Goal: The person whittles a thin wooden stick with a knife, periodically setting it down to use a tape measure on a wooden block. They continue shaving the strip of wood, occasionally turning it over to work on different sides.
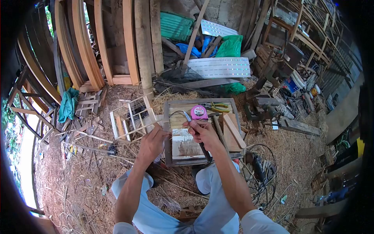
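My right hand point(204, 134) is wrapped round a knife point(187, 116), its pointed blade angled up and left and a dark handle end showing below the fist. Beside it, my left hand point(152, 142) is closed with fingertips pinched; whatever is between them is too small to make out. Both hands are over a low wooden-framed slatted table point(168, 117). Just beyond the knife sits a pink tape measure point(199, 112), and pliers point(220, 107) with yellow handles lie behind it. A stained whitish board point(189, 144) is under my hands.
Wooden pieces point(233, 130) lie on the table's right side. A small slatted wooden frame point(134, 117) stands to the left. On the right, a corded power tool point(258, 167) rests on ground strewn with shavings. Tall wooden frames point(83, 46) lean at the back left.
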A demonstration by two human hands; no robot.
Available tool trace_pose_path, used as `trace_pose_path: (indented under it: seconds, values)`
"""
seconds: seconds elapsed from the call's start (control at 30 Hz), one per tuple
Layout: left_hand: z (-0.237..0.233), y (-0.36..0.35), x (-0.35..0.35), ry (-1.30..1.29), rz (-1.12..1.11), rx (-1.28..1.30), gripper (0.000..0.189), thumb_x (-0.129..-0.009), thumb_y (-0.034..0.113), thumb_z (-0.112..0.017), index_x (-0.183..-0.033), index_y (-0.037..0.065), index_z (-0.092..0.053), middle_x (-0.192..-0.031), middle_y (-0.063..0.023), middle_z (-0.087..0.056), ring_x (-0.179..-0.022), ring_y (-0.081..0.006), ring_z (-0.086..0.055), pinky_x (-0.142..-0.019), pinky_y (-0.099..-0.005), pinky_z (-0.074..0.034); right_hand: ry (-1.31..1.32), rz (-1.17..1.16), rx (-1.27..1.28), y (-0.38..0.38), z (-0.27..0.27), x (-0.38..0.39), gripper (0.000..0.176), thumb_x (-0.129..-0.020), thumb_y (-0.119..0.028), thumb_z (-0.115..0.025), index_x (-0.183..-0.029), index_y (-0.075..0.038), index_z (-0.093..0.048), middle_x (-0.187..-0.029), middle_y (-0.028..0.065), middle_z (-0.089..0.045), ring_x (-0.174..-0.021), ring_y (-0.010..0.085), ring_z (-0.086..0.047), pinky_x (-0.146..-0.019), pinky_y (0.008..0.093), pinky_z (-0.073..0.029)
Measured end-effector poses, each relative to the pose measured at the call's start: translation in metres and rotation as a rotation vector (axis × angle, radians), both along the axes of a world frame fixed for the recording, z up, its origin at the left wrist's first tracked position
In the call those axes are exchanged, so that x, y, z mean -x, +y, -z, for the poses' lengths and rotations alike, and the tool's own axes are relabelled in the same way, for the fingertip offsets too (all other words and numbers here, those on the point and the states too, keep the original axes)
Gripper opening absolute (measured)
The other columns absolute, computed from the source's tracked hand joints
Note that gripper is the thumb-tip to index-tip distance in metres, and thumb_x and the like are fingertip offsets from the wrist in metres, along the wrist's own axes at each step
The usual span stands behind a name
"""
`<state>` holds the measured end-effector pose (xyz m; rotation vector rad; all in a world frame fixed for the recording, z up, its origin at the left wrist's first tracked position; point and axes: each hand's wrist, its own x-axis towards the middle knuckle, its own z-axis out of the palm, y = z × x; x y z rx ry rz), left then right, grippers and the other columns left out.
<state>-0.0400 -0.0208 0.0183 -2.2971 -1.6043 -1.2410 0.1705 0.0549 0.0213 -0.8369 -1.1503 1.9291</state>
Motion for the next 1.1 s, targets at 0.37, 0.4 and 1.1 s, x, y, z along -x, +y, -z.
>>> trace_pose_path:
  seconds: [0.37, 0.4, 1.1]
  values:
    - [0.004, -0.013, 0.026, -0.119, -0.079, 0.156, 0.010, -0.076, 0.000, -0.063, -0.085, 0.004, -0.062, -0.083, -0.0134, -0.057, -0.072, -0.0307, -0.061, -0.059, -0.0375, -0.051, -0.170, 0.490, -0.169, 0.033, 0.014, -0.034, 0.031, -0.093, -0.033, -0.052, -0.096, -0.004, -0.062, -0.062, -0.0065, -0.045, -0.049, 0.0022, -0.034, -0.041, 0.0190, -0.026]
    - [0.007, -0.015, 0.043, -0.189, -0.111, 0.112, 0.009, -0.076, 0.000, -0.063, -0.085, 0.004, -0.061, -0.081, -0.0134, -0.056, -0.071, -0.0307, -0.061, -0.059, -0.0378, -0.050, 0.009, 0.520, -0.036, 0.039, 0.002, -0.051, 0.033, -0.095, -0.033, -0.049, -0.104, -0.003, -0.059, -0.060, -0.0082, -0.036, -0.048, 0.0025, -0.030, -0.041, 0.0192, -0.023]
    - [0.009, 0.006, 0.002, -0.031, -0.025, 0.026, 0.012, -0.078, -0.002, -0.060, -0.088, 0.003, -0.058, -0.083, -0.0118, -0.054, -0.071, -0.0325, -0.059, -0.056, -0.0397, -0.048, 0.002, 0.039, 0.066, 0.018, -0.004, -0.012, 0.027, -0.096, -0.027, -0.049, -0.099, -0.004, -0.063, -0.060, -0.0066, -0.044, -0.047, 0.0026, -0.030, -0.042, 0.0202, -0.023]
